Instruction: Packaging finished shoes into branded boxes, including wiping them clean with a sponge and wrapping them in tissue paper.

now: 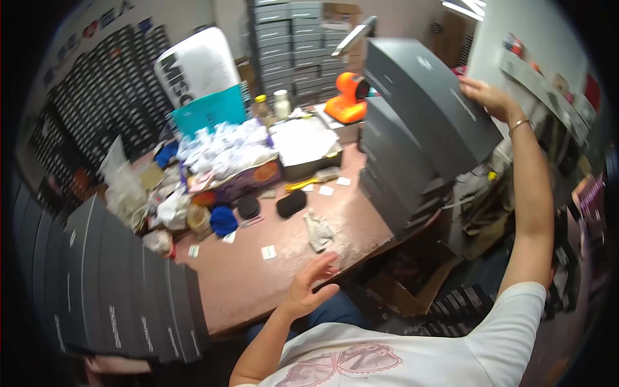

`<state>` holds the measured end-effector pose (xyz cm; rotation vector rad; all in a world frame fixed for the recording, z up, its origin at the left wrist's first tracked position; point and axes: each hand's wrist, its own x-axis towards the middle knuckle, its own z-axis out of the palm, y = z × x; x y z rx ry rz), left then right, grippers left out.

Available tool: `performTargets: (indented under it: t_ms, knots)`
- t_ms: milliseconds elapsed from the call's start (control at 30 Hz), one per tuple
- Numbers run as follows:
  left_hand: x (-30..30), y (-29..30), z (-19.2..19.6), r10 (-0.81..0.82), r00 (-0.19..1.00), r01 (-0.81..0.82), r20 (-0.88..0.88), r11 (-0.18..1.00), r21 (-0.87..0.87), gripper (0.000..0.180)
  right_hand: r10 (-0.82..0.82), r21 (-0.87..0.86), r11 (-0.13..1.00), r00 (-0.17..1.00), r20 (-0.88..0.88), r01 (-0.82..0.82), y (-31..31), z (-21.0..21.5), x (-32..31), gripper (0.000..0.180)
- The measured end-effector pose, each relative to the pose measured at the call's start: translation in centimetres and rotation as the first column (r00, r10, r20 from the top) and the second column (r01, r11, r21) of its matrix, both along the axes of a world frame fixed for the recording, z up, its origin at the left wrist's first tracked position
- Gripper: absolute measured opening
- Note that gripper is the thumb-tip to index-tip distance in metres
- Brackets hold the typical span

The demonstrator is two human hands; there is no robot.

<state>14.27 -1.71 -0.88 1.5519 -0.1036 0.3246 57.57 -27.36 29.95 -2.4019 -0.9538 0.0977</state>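
- We find the right hand point(491, 98) raised and reaching out, fingers spread flat against the far end of a long matte dark-grey cardboard box point(431, 103); it presses the box end rather than closing round it.
- That box lies tilted, directly under and inward of the right palm, on top of a stack of similar dark-grey boxes point(400, 184) standing at the edge of the pinkish worktable point(258, 284).
- The left hand point(311, 285) hovers low over the near table edge, fingers loosely apart and curled, holding nothing. A small crumpled grey rag point(318, 231) lies just beyond its fingertips.
- We judge the box stiff-walled and light for its bulk, whether filled we cannot tell; the smooth matte skin may slide on the boxes below.
- We judge the soundest hold to be at both short ends, palms opposed, since one hand at the end leaves the tilted box free to pivot.
- Well left of the left hand, a row of the same dark boxes point(122, 303) stands on edge.
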Motion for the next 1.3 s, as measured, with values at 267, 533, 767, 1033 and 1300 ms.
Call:
performTargets:
  t_ms: [267, 533, 767, 1033, 1300]
  knots:
    - [-10.4, 1.7, -4.8, 0.265, 0.922, -0.301, -0.282, 0.949, -0.094, 0.049, 0.118, -0.185, 0.979, 0.510, 0.852, 0.083, 1.9, -6.2, 11.6, 0.038]
    - [-14.7, 0.9, -2.5, 0.538, 0.833, -0.528, -0.130, 0.843, 0.102, 0.043, 0.559, -0.240, -0.009, -0.204, 0.804, -0.971, 28.9, -5.6, -50.3, 0.044]
    - [-15.6, 2.0, -2.8, 0.558, 0.812, -0.549, -0.170, 0.830, 0.101, 0.044, 0.269, -0.294, 0.046, -0.271, 0.924, -0.955, 37.3, -10.9, -57.8, 0.026]
    - [-22.2, 6.3, -2.5, 0.648, 0.741, -0.274, 0.175, 0.530, -0.803, 0.095, 0.461, -0.079, 0.025, -0.058, 0.886, -0.997, 24.2, -18.2, -36.8, 0.035]
    - [-13.2, 4.5, -9.9, 0.527, 0.685, -0.713, -0.503, 0.344, -0.611, 0.065, 0.782, 0.268, 0.454, 0.524, 0.337, -0.850, 14.9, -33.5, -36.4, 0.056]
